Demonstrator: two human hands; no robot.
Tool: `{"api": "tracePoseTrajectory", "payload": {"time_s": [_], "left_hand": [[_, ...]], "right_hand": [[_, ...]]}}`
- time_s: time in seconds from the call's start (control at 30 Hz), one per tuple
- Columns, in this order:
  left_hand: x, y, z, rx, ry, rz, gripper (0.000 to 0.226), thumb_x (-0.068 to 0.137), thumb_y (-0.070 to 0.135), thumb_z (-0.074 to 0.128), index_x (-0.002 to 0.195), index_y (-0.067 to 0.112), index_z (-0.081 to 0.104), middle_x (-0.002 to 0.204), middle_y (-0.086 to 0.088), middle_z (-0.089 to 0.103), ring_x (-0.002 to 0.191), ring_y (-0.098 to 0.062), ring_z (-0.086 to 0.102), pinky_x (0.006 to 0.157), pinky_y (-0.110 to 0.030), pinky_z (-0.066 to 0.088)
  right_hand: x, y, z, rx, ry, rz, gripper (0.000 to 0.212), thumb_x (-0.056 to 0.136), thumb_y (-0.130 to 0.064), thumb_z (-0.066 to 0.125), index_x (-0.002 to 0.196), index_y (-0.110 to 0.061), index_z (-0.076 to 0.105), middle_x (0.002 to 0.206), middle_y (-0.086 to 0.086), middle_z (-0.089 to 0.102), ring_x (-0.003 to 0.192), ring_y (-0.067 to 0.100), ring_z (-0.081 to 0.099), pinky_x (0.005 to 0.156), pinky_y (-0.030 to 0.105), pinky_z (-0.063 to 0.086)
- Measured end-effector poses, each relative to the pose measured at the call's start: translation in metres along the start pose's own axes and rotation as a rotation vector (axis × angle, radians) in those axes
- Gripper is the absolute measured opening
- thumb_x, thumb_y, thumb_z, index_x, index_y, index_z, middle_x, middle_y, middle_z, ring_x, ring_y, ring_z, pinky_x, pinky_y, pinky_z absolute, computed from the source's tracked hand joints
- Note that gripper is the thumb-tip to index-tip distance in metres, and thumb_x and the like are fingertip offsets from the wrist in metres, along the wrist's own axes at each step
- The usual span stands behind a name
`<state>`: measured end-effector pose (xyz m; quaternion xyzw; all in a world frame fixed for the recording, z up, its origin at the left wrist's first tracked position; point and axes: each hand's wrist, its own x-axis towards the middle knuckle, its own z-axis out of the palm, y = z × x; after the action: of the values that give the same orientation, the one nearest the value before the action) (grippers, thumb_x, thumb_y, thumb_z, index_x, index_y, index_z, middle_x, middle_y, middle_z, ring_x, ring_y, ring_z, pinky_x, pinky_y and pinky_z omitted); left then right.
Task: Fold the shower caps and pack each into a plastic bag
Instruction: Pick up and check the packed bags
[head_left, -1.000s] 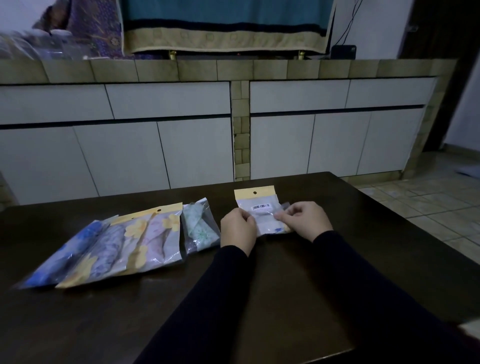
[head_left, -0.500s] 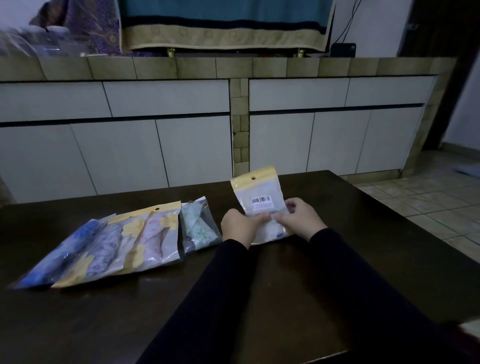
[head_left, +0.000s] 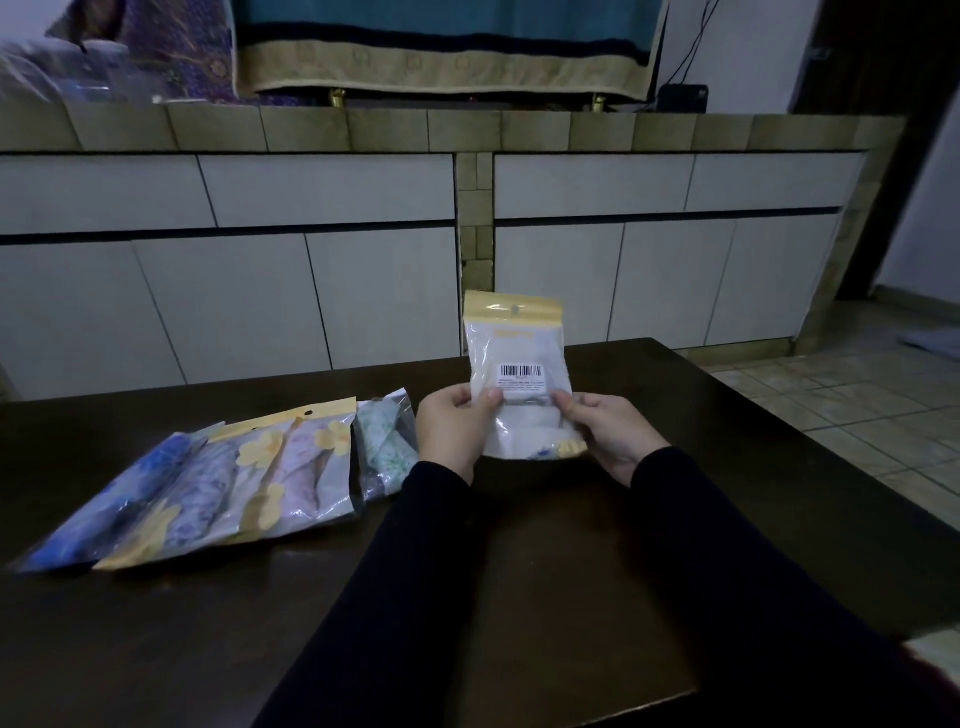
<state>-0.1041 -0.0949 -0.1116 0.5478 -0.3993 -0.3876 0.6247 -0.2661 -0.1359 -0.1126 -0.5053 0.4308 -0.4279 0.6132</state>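
A clear plastic bag (head_left: 517, 364) with a yellow header strip and a barcode label stands upright above the dark table (head_left: 571, 571). A folded white shower cap shows inside its lower part. My left hand (head_left: 452, 426) grips the bag's left edge, thumb on the front. On the other side, my right hand (head_left: 605, 431) pinches the right edge. To the left lie packed bags: a flowered one (head_left: 291, 467), a blue one (head_left: 119, 509) and a green-patterned one (head_left: 387, 441).
White cabinet doors (head_left: 311, 291) under a tiled counter run behind the table. A cloth-draped object and a small black box (head_left: 681, 97) sit on the counter. Tiled floor (head_left: 857, 405) lies to the right of the table's edge.
Both hands have lifted the bag from flat on the table to upright, facing me. The packed bags on the left have not moved.
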Motion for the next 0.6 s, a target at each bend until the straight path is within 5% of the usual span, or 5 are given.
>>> {"api": "tracePoseTrajectory", "payload": {"time_s": [0.13, 0.2, 0.27, 0.43, 0.6], "left_hand": [[-0.006, 0.002, 0.003, 0.309, 0.211, 0.239, 0.037, 0.085, 0.026, 0.069, 0.119, 0.019, 0.056, 0.12, 0.0, 0.055, 0.095, -0.006, 0.056, 0.072, -0.014, 0.046], [-0.014, 0.005, 0.007, 0.645, 0.387, 0.472, 0.042, 0.084, 0.029, 0.069, 0.122, 0.023, 0.053, 0.12, 0.002, 0.04, 0.099, -0.005, 0.042, 0.08, -0.019, 0.038], [-0.02, 0.006, 0.014, 0.762, 0.329, 0.592, 0.036, 0.086, 0.036, 0.065, 0.119, 0.024, 0.056, 0.111, 0.006, 0.041, 0.095, -0.004, 0.038, 0.079, -0.019, 0.031], [-0.015, 0.006, 0.014, 0.23, 0.037, 0.261, 0.035, 0.087, 0.047, 0.062, 0.109, 0.02, 0.057, 0.102, 0.007, 0.061, 0.088, -0.003, 0.059, 0.067, -0.013, 0.041], [-0.005, 0.003, 0.0, 0.206, 0.043, 0.221, 0.013, 0.092, 0.03, 0.059, 0.085, 0.022, 0.066, 0.085, -0.002, 0.071, 0.084, -0.019, 0.066, 0.079, -0.039, 0.054]], "right_hand": [[-0.001, 0.004, 0.016, -0.011, 0.136, -0.099, 0.018, 0.091, -0.023, 0.063, 0.09, -0.005, 0.068, 0.092, 0.013, 0.072, 0.081, 0.024, 0.068, 0.081, 0.039, 0.056], [-0.004, 0.007, 0.025, -0.056, 0.253, -0.208, 0.019, 0.089, -0.023, 0.067, 0.087, -0.004, 0.069, 0.089, 0.012, 0.072, 0.084, 0.026, 0.068, 0.084, 0.043, 0.055], [-0.009, 0.007, 0.033, -0.119, 0.304, -0.309, 0.016, 0.089, -0.022, 0.066, 0.089, -0.006, 0.069, 0.09, 0.009, 0.071, 0.089, 0.026, 0.067, 0.084, 0.042, 0.055], [-0.018, 0.008, 0.032, -0.038, -0.213, -0.421, 0.032, 0.089, -0.013, 0.052, 0.116, -0.008, 0.066, 0.116, 0.0, 0.068, 0.114, 0.013, 0.06, 0.092, 0.021, 0.049], [-0.001, 0.008, 0.031, -0.092, 0.131, -0.423, 0.04, 0.085, -0.025, 0.07, 0.122, -0.018, 0.058, 0.118, 0.001, 0.062, 0.11, 0.017, 0.06, 0.091, 0.032, 0.052]]}}
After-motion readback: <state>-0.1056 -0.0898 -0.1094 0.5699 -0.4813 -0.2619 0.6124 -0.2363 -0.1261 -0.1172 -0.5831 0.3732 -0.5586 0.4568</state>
